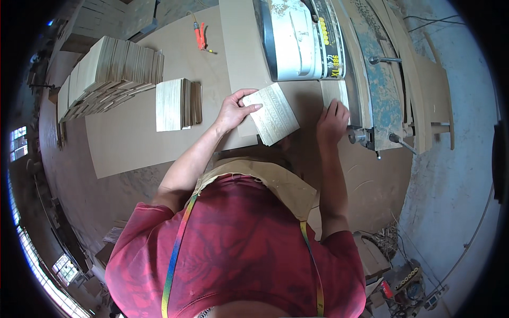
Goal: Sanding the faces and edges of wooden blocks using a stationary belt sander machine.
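My left hand grips a small stack of thin, square wood sheets, thumb on top and fingers beneath the left corner. The stack is tilted in front of my chest. To the right, my right hand has its fingers bent over the near end of a pale wood sheet, beside the machine's edge. How thick that piece is, I cannot tell. Left of my left hand, a short stack of similar wood sheets stands on the cardboard-covered surface.
A large white bucket sits just beyond my right hand. Along the right runs a worn blue-green machine with metal handles. A long pile of wood sheets fills the far left. A red-handled air blow gun lies at the back.
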`<state>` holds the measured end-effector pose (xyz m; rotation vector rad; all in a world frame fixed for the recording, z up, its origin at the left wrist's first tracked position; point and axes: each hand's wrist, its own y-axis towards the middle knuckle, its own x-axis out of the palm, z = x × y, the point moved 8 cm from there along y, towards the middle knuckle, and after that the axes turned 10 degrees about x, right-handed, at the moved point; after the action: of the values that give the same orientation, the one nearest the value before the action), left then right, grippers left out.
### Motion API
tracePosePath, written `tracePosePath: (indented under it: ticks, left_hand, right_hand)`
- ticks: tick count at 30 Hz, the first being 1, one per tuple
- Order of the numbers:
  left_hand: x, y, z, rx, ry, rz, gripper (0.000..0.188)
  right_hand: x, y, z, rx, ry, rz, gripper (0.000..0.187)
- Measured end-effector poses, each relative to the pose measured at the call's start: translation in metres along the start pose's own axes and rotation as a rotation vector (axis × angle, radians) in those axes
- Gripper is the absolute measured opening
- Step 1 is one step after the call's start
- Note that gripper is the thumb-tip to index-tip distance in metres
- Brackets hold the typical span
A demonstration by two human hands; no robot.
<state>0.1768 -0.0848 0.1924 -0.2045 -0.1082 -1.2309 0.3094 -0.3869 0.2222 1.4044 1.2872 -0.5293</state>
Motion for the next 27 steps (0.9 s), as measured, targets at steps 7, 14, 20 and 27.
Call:
tracePosePath:
  ticks: [7,14,20,27]
  left_hand:
    - [0.009,0.016,-0.002,0.029,0.250,0.029,0.045]
    - [0.021,0.019,-0.006,0.029,0.430,0.087,0.048]
    - [0.016,0.021,-0.006,-0.177,0.313,0.034,0.047]
    - [0.018,0.009,0.022,-0.110,-0.161,-0.105,0.047]
  right_hand:
    - [0.013,0.048,-0.002,0.045,0.168,0.046,0.041]
    - [-0.029,-0.043,-0.090,0.008,0.378,-0.349,0.052]
    - [-0.041,-0.042,-0.031,-0.004,0.192,-0.188,0.053]
    - [-0.008,-0.012,0.010,0.086,-0.022,-0.032,0.047]
